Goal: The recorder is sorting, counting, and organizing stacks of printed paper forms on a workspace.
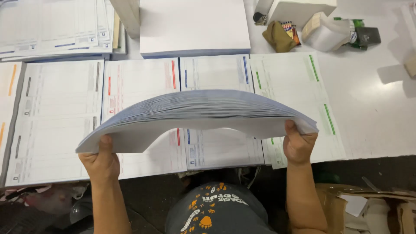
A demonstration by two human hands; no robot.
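I hold a thick stack of white paper sheets (195, 115) above the table, bowed upward in the middle. My left hand (102, 162) grips its left end, thumb on the near face. My right hand (298, 145) grips its right end the same way. Under the stack, rows of printed forms lie side by side on the white table (372, 108): one with grey bars (56, 117), one with red bars (138, 82), one with blue bars (216, 73) and one with green bars (290, 82).
A plain white ream (193, 26) sits at the back centre, more printed forms (52, 26) at the back left. Small clutter, a brown pouch (277, 37) and a wrapped bundle (325, 34), lies back right. A cardboard box (368, 208) stands on the floor at right.
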